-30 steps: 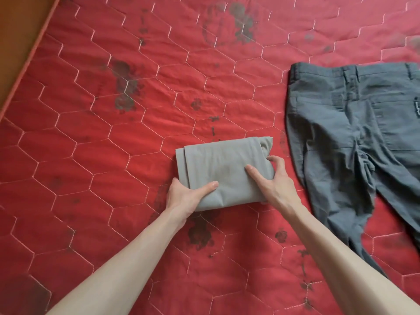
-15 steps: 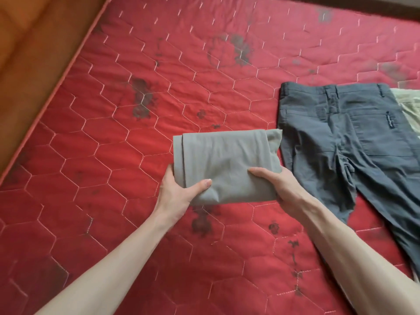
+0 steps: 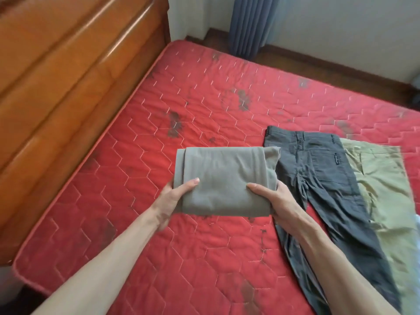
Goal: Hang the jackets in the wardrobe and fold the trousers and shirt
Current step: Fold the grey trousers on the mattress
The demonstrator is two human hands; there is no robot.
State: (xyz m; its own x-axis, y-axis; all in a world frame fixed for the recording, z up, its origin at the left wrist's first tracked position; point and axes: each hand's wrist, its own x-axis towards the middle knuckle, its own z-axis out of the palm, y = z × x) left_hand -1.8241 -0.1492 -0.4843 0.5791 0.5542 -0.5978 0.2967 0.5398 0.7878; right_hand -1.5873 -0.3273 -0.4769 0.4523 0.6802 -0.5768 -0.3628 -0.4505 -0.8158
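Grey folded cotton garment (image 3: 223, 180) is gripped at both near corners by left hand (image 3: 173, 196) and right hand (image 3: 276, 198) (keeping folds intact), with dark grey trousers (image 3: 318, 178) unfolded just right.

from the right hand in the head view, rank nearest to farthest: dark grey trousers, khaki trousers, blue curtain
1. dark grey trousers, directly beside and under the right hand.
2. khaki trousers, further right, partly under the dark pair.
3. blue curtain, by the far wall.

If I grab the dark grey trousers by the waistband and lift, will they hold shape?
Probably not: the dark grey trousers lie creased and flat on the mattress, so the legs should dangle. They look thin, likely light. One edge overlaps the pale trousers, which may drag.
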